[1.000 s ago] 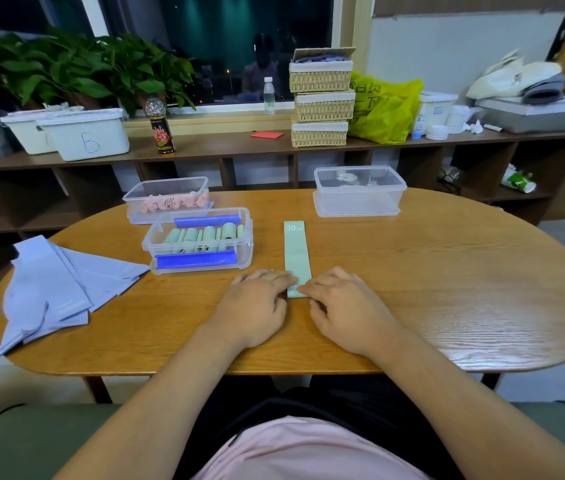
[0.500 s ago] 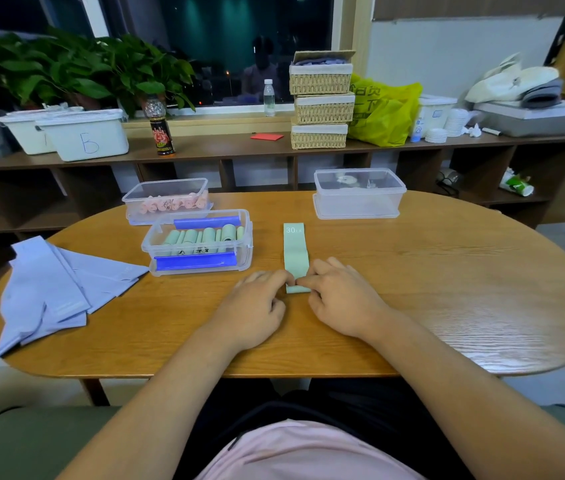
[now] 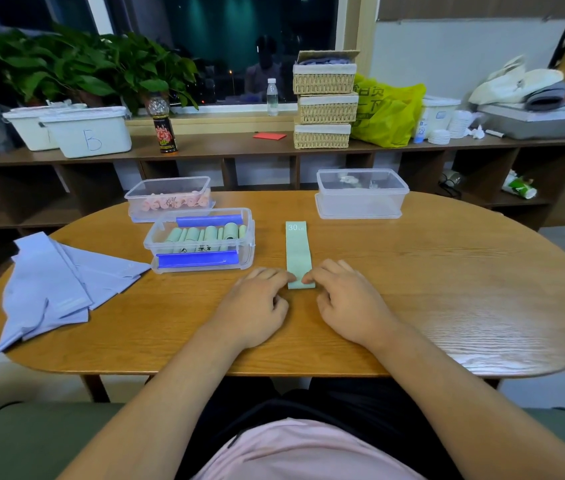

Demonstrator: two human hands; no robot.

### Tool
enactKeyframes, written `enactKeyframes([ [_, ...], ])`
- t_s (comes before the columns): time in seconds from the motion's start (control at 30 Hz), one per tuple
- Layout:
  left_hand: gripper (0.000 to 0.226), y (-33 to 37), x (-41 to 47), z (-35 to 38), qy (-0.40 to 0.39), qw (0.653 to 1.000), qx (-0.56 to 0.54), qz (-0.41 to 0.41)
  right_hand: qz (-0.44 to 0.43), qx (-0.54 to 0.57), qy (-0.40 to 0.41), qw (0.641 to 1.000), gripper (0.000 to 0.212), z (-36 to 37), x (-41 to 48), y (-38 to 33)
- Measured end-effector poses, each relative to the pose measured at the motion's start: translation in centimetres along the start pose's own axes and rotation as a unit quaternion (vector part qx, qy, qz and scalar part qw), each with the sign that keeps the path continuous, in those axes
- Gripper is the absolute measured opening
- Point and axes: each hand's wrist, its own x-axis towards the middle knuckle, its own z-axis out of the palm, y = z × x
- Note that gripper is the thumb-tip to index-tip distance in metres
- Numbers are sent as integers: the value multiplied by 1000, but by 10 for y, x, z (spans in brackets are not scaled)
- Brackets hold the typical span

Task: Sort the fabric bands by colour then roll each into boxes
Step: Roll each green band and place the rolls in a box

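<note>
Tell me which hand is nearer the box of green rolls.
Left. The left hand lies just near-right of the box; the right hand sits farther right, across the green band.

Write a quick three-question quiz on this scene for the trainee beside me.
1. True or false: the left hand and right hand are lifted clear of the green band.
2. The unrolled pile of bands at the left end of the table is: A pink; B pale blue; C yellow.
3. Fill in: the number printed on the green band's far end is ___.
Key: 1 false, the fingers of both hands touch its near end; 2 B; 3 30.
</note>
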Motion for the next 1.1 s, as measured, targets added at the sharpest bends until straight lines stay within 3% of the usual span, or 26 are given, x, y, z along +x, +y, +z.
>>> enactKeyframes([
  [0.3,61,2,0,0,12,1000,0,-24,18,-5,-1,1000,43,2,1,2],
  [0.47,58,2,-4,0,42,999,-17,2,26,-3,-8,1000,46,4,4,3],
  [0.53,51,-2,3,0,59,996,-62,-24,28,6,-5,1000,43,5,6,4],
  [0.67,28,-14,42,-11,60,968,-184,-160,33,11,2,999,34,6,12,5],
  [0.8,23,-11,78,-11,2,975,-121,-185,32,2,12,999,25,6,16,3],
  [0.93,24,1,90,-2,17,973,-63,-221,31,2,15,999,21,5,18,4],
  [1.1,17,-1,87,5,44,965,-91,-241,17,1,19,1000,19,3,12,3],
])
